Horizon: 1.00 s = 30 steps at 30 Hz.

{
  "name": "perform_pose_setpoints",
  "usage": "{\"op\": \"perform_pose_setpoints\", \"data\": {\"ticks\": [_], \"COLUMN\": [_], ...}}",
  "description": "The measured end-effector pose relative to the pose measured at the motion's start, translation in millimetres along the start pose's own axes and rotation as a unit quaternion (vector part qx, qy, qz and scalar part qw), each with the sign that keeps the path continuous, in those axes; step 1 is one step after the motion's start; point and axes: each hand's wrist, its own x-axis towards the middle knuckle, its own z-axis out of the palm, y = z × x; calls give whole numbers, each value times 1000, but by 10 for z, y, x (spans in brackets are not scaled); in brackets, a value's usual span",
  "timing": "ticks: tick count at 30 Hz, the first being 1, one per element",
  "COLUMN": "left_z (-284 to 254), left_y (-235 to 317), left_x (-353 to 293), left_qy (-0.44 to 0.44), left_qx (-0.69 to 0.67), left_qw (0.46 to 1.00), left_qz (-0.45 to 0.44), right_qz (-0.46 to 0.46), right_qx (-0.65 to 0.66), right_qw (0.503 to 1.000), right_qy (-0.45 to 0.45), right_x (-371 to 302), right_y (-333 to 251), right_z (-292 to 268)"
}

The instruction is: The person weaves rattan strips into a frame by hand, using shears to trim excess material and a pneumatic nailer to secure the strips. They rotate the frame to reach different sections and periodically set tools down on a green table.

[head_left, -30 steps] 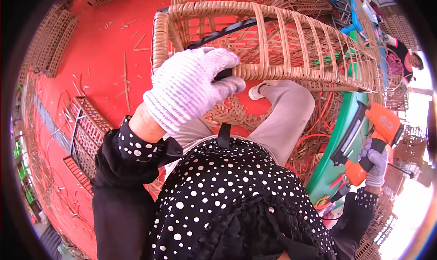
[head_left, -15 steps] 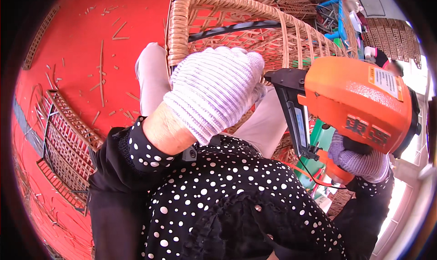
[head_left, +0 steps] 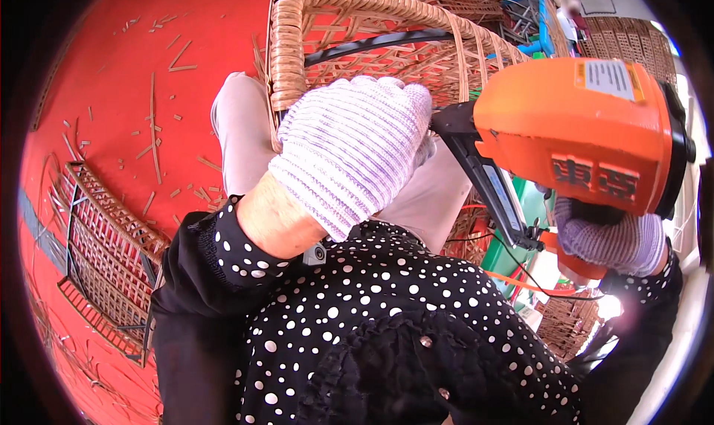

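Observation:
My left hand (head_left: 346,150), in a white-and-purple striped knit glove, is closed over the near edge of a woven rattan frame (head_left: 286,49). The frame has a wrapped rim and a black inner bar, and it stands up between my knees. What lies under the left fingers is hidden. Gloved the same way, my right hand (head_left: 613,239) is wrapped round the handle of an orange nail gun (head_left: 565,120) with a black slanted magazine. The black nose of the gun points left and meets the left fingers; whether it touches the frame cannot be seen.
At the left, another woven panel (head_left: 111,254) lies on the red floor (head_left: 111,83), among scattered cane scraps. An orange hose (head_left: 520,284) and a dark cord run below the gun. A green object (head_left: 513,250) stands behind the magazine, and a blue frame (head_left: 547,23) stands at the back right.
The nail gun's body has risen and tipped, its handle and my right hand swinging to the right. The nose stays by my left hand, which keeps its hold.

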Motion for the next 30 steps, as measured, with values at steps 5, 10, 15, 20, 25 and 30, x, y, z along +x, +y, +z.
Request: {"op": "perform_pose_setpoints", "data": {"ticks": [5,10,15,20,25,30], "left_z": [-86,-61,-121,-245,-206,-119], "left_y": [-1,-51,6,36,-508,-384], "left_x": [-33,24,40,270,370,533], "left_qy": [-28,-57,-48,-151,-164,-252], "left_qx": [-7,9,5,-95,130,-23], "left_qw": [999,998,999,981,938,964], "left_qz": [-18,9,-8,-79,275,82], "right_qz": [92,-26,9,28,163,414], "right_qx": [8,17,405,425,325,168], "right_qw": [995,997,876,822,799,790], "right_qy": [37,65,260,378,479,420], "right_x": [23,-60,-381,-607,-249,53], "right_y": [-88,270,840,1727,3136,4312], "right_z": [72,318,758,1009,1376,1703]}}
